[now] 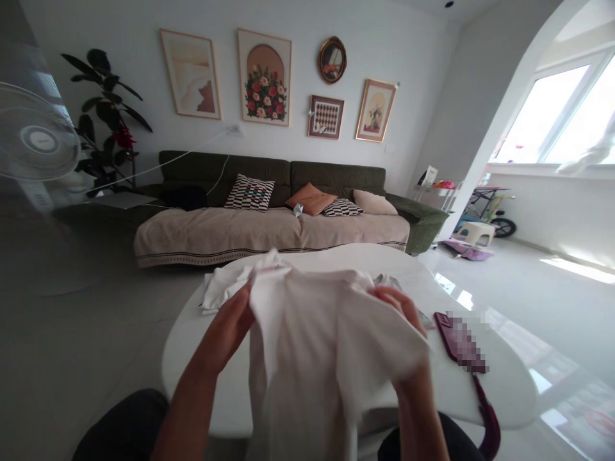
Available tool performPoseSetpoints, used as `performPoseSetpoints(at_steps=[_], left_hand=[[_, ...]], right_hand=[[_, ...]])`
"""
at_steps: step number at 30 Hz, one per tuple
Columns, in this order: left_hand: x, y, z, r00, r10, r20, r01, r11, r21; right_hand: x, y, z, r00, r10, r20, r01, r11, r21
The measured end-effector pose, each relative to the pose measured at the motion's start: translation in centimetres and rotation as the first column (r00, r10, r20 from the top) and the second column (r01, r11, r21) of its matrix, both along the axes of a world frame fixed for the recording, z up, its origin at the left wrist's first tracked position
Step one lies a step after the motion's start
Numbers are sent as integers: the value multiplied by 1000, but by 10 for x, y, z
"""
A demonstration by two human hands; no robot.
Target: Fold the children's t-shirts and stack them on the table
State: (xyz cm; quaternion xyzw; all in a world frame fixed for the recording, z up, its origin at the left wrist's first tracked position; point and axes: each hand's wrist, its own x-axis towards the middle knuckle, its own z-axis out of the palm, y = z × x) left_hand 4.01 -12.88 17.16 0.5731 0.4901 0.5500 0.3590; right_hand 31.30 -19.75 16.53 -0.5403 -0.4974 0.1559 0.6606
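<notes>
A white T-shirt (307, 346) hangs between my two hands above the white table, its lower part dropping toward my lap. My left hand (236, 317) is closed on its upper left side near a sleeve. With fingers pinched on the cloth, my right hand (396, 304) grips the upper right side; a sleeve drapes over that wrist and hides part of it. The fabric is somewhat blurred. Behind my left hand, a folded white cloth (221, 287) lies on the table. A crumpled clear or silvery wrapper (388, 282) shows partly behind my right hand.
The rounded white table (480, 400) spans the space before my knees. A dark red phone (459, 342) with a strap (489, 416) lies at its right side. Beyond stands a green sofa (336, 176) with a beige cover and cushions. A white fan (41, 141) stands at far left.
</notes>
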Motion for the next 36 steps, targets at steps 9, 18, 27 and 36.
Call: performPoseSetpoints(at_steps=[9, 18, 27, 36], left_hand=[[50, 22, -111, 699, -215, -682, 102, 974, -202], [50, -5, -186, 414, -148, -898, 48, 989, -141], [47, -8, -184, 479, -124, -869, 87, 992, -94], [20, -20, -200, 709, -120, -694, 118, 992, -51]], right_hand=[[-30, 29, -96, 838, 3, 545, 101, 982, -161], [-49, 18, -200, 527, 266, 807, 250, 859, -446], [-47, 18, -203, 501, 224, 836, 276, 874, -399], [-37, 16, -204, 599, 201, 775, 195, 902, -385]])
